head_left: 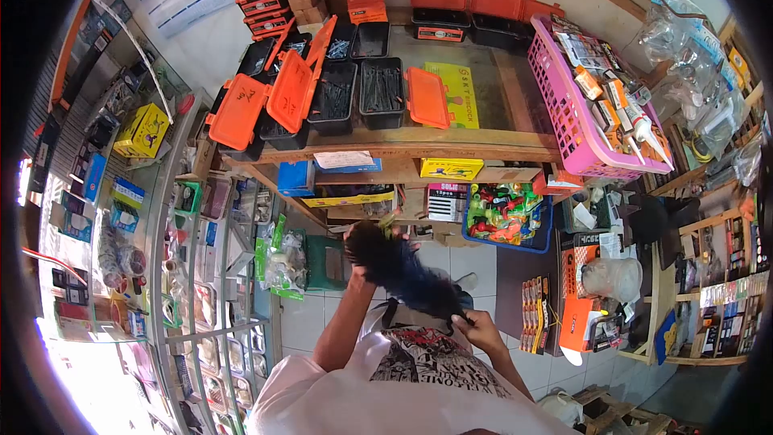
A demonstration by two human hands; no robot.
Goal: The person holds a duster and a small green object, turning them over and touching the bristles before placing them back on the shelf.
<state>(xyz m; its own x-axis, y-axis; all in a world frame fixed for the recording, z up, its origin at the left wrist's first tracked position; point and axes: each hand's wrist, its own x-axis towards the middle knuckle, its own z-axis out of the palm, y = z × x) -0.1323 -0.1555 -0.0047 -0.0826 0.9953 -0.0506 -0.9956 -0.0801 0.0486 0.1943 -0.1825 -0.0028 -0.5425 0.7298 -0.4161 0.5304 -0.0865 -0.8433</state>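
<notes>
Across the front of my body I hold a feather duster, a dark, fluffy bundle with a bluish sheen. My left hand is closed around its upper left end, the fingers partly covered by the dark plumes. At the lower right end my right hand grips it, with the thumb on top. The duster slants down from left to right, above the tiled floor and in front of the wooden shelf table. Its handle cannot be made out.
Open black boxes of screws with orange lids stand on the table. At its right end sits a pink basket of packaged goods. Below is a blue crate of colourful items. A glass display case stands left, stocked shelves right.
</notes>
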